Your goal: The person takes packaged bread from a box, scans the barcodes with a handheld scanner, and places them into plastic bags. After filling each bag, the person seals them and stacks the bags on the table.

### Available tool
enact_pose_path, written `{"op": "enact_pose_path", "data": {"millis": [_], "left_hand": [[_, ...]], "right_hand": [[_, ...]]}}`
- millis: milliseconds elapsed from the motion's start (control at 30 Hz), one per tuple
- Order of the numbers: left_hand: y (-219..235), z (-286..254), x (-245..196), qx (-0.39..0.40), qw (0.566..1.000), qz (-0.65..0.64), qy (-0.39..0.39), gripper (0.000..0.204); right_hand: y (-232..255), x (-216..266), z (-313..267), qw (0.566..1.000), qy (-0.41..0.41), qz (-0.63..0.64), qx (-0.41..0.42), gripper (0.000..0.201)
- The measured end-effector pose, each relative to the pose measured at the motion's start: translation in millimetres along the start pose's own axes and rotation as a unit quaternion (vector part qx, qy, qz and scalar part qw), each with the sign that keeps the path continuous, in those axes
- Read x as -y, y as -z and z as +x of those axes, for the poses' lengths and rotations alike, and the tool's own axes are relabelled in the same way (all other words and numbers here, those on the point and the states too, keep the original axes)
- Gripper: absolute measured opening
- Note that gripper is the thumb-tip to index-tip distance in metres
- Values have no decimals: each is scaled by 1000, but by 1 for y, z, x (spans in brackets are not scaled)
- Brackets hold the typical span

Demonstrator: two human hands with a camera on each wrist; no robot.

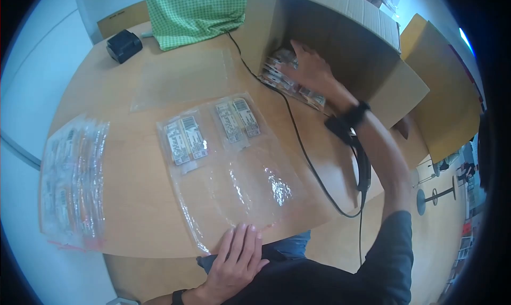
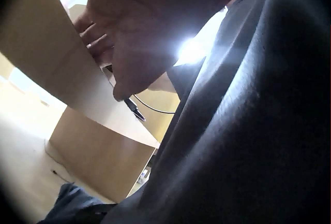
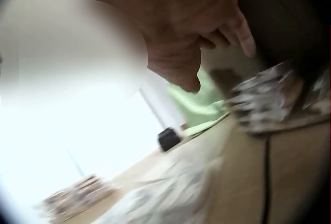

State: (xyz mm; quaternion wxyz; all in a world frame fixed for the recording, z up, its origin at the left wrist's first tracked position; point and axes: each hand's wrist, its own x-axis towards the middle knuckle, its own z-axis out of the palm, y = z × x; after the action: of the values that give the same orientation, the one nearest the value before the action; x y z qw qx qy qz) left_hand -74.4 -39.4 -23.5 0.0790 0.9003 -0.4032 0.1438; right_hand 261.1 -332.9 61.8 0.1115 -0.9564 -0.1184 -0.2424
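My left hand (image 1: 237, 262) lies with straight fingers on the near edge of a clear plastic bag (image 1: 223, 185), right at the table's front edge. Two small labelled packets, a left one (image 1: 186, 140) and a right one (image 1: 238, 120), show side by side in the far half of that bag. My right hand (image 1: 311, 71) reaches into a cardboard box (image 1: 346, 39) lying with its opening toward me. Beneath it is a pile of similar labelled packets (image 1: 271, 79). In the right wrist view the fingers hang extended above the packets (image 3: 269, 97), holding nothing.
On the left lies a stack of filled clear bags (image 1: 74, 182). Behind the bag is a flat transparent sheet (image 1: 181, 79). A green checked cloth (image 1: 197, 12) and a black device (image 1: 124, 46) stand at the back. A black cable (image 1: 298, 129) crosses the table beside the box.
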Motion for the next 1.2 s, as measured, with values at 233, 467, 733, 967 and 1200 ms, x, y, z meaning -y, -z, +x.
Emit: {"op": "enact_pose_path", "data": {"millis": [233,467,733,967,1200], "left_hand": [[57,3,28,-11,905,-416,91,59],[50,105,91,-2,263,-923,281,57],[17,156,112,41,614,-755,227,49],[4,175,117,126,691,-692,168,53],[14,166,115,149,735,-641,164,53]], "right_hand": [[-29,-35,8,991,-8,-82,102,25],[83,91,-151,937,339,58,-52,46],[100,5,-269,964,-192,60,-177,56],[101,-19,-250,897,-295,329,29,32],[130,65,-244,948,-93,263,151,104]]}}
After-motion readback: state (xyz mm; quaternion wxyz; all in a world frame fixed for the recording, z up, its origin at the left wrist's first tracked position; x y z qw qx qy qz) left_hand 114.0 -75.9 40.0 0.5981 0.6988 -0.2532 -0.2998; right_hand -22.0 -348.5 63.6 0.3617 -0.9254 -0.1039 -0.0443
